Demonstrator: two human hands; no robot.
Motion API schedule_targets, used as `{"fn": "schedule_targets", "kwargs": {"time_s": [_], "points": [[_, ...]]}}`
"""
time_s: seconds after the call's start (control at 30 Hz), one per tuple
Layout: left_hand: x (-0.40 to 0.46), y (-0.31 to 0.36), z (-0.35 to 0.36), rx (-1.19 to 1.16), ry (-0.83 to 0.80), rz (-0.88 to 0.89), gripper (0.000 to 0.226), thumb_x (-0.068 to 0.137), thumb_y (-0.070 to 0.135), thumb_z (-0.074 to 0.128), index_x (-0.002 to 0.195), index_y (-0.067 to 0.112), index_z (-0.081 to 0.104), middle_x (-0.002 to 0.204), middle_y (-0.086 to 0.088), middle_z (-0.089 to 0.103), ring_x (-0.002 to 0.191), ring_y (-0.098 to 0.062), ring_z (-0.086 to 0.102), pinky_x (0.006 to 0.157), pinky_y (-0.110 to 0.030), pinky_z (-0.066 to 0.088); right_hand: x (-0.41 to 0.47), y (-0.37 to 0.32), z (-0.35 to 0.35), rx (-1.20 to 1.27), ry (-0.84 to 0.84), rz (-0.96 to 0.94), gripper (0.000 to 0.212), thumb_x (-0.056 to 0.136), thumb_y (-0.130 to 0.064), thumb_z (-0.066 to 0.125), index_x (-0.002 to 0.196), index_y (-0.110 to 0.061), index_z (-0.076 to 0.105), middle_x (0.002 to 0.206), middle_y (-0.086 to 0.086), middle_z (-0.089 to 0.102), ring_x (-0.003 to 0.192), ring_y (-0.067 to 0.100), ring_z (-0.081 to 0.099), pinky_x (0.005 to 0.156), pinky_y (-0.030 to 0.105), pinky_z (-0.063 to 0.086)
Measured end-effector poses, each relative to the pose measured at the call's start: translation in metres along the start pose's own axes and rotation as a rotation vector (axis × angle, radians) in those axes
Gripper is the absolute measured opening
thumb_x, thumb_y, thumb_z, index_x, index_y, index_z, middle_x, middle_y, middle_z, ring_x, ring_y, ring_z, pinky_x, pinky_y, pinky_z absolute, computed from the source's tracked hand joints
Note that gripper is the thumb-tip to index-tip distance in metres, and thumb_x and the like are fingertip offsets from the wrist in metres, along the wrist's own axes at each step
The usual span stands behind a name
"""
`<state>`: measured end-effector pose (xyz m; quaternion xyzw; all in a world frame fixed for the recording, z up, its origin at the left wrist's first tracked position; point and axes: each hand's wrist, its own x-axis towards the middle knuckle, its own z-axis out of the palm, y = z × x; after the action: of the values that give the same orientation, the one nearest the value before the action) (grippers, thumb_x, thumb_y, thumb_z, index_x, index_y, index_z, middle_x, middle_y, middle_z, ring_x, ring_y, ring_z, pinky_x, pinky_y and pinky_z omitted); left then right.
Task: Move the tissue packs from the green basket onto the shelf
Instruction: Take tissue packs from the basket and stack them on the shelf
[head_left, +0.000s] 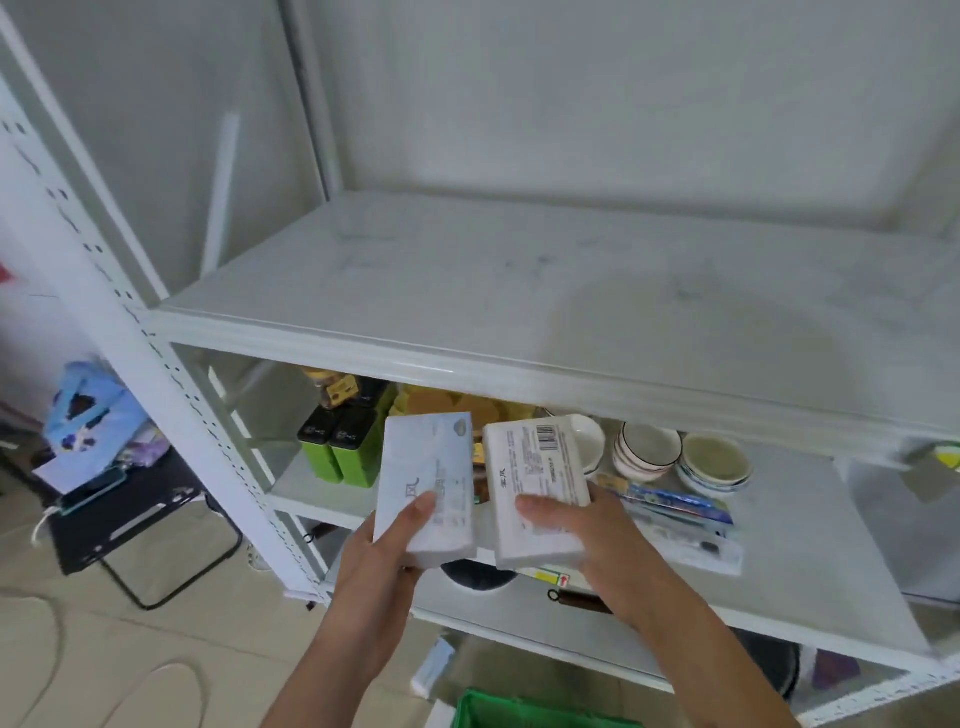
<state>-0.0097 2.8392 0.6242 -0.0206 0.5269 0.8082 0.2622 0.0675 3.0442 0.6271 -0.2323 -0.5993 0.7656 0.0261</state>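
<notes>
My left hand (387, 543) grips a white tissue pack (426, 467) from below, thumb on its face. My right hand (576, 530) grips a second white tissue pack (535, 473), the one with a barcode near its top, thumb on its face too. Both packs are raised side by side in front of the middle shelf, below the front lip of the white top shelf (519, 291), whose surface is bare. The rim of the green basket (524, 709) shows at the bottom edge, under my forearms.
The middle shelf (810, 545) holds green boxes (340, 447), stacked bowls (647, 449) and flat packets (675, 506). A perforated white upright (171, 379) stands at the left. Left of it, a black stool (130, 514) carries a blue bag (88, 410).
</notes>
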Motion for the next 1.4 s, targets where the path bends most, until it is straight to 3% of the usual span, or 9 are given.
{"fn": "schedule_targets", "kwargs": {"time_s": [0.13, 0.3, 0.43, 0.53, 0.67, 0.93, 1.1, 1.3, 1.4], "points": [[-0.008, 0.028, 0.012, -0.082, -0.114, 0.091, 0.047, 0.095, 0.017, 0.06, 0.141, 0.006, 0.059, 0.137, -0.011, 0.071, 0.13, -0.03, 0.066, 0.109, -0.045, 0.051, -0.016, -0.039, -0.003, 0.113, -0.155, -0.071, 0.086, 0.029, -0.038, 0.108, 0.109, -0.018, 0.083, 0.117, 0.01, 0.082, 0.105, 0.024, 0.08, 0.093, 0.043, 0.063], [0.011, 0.072, 0.034, -0.129, -0.203, 0.165, 0.053, 0.09, 0.019, 0.059, 0.142, 0.007, 0.058, 0.136, -0.011, 0.071, 0.124, -0.026, 0.07, 0.097, -0.037, 0.06, -0.016, -0.098, 0.0, 0.195, -0.101, -0.153, 0.06, 0.055, -0.007, 0.086, 0.113, -0.006, 0.075, 0.107, 0.011, 0.084, 0.088, 0.02, 0.082, 0.069, 0.028, 0.066], [0.047, 0.112, 0.056, -0.085, -0.226, 0.169, 0.055, 0.089, 0.02, 0.068, 0.141, 0.004, 0.06, 0.136, -0.012, 0.071, 0.126, -0.027, 0.068, 0.107, -0.041, 0.054, 0.01, -0.139, 0.013, 0.135, 0.024, -0.202, 0.066, 0.06, -0.011, 0.088, 0.124, -0.009, 0.072, 0.114, 0.008, 0.082, 0.103, 0.024, 0.079, 0.082, 0.037, 0.066], [0.077, 0.14, 0.071, 0.021, -0.245, 0.138, 0.045, 0.093, 0.02, 0.072, 0.135, 0.004, 0.065, 0.127, -0.011, 0.076, 0.12, -0.026, 0.072, 0.107, -0.042, 0.052, 0.034, -0.162, 0.024, 0.153, 0.109, -0.184, 0.039, 0.085, -0.004, 0.078, 0.122, -0.014, 0.073, 0.116, 0.008, 0.082, 0.111, 0.028, 0.076, 0.101, 0.048, 0.059], [0.117, 0.164, 0.081, 0.2, -0.238, 0.128, 0.042, 0.093, 0.026, 0.076, 0.13, 0.008, 0.069, 0.119, -0.007, 0.08, 0.113, -0.026, 0.076, 0.099, -0.043, 0.057, 0.067, -0.178, 0.034, 0.17, 0.179, -0.155, 0.027, 0.088, -0.009, 0.079, 0.114, -0.015, 0.076, 0.116, 0.01, 0.082, 0.105, 0.028, 0.077, 0.102, 0.049, 0.059], [0.16, 0.186, 0.078, 0.553, -0.12, 0.225, 0.048, 0.086, 0.046, 0.08, 0.118, 0.012, 0.07, 0.108, -0.004, 0.081, 0.097, -0.026, 0.078, 0.083, -0.04, 0.064, 0.121, -0.188, 0.043, 0.008, 0.276, -0.163, 0.051, 0.082, -0.021, 0.088, 0.128, -0.007, 0.073, 0.114, 0.011, 0.081, 0.104, 0.029, 0.078, 0.094, 0.047, 0.064], [0.179, 0.194, 0.076, 0.785, -0.069, 0.323, 0.058, 0.083, 0.064, 0.073, 0.118, 0.018, 0.069, 0.109, -0.002, 0.077, 0.097, -0.024, 0.074, 0.089, -0.044, 0.061, 0.134, -0.189, 0.051, -0.244, 0.336, -0.242, 0.043, 0.089, -0.036, 0.08, 0.124, -0.012, 0.072, 0.105, 0.002, 0.079, 0.093, 0.019, 0.076, 0.073, 0.029, 0.059], [0.182, 0.209, 0.05, 0.851, -0.37, 0.34, 0.059, 0.081, 0.039, 0.086, 0.135, 0.03, 0.063, 0.119, 0.012, 0.078, 0.104, -0.005, 0.075, 0.098, -0.033, 0.059, 0.131, -0.185, 0.039, -0.546, 0.297, -0.293, 0.095, 0.08, -0.078, 0.068, 0.154, -0.022, 0.047, 0.148, -0.007, 0.061, 0.129, 0.017, 0.063, 0.112, 0.04, 0.05], [0.192, 0.208, 0.044, 0.915, -0.4, 0.377, 0.099, 0.075, 0.016, 0.093, 0.158, 0.027, 0.04, 0.127, 0.013, 0.072, 0.106, -0.004, 0.072, 0.092, -0.016, 0.058, 0.123, -0.178, 0.031, -0.669, 0.228, -0.367, 0.108, 0.081, -0.056, 0.085, 0.165, -0.021, 0.025, 0.15, -0.018, 0.048, 0.138, 0.008, 0.048, 0.117, 0.031, 0.039]]}}
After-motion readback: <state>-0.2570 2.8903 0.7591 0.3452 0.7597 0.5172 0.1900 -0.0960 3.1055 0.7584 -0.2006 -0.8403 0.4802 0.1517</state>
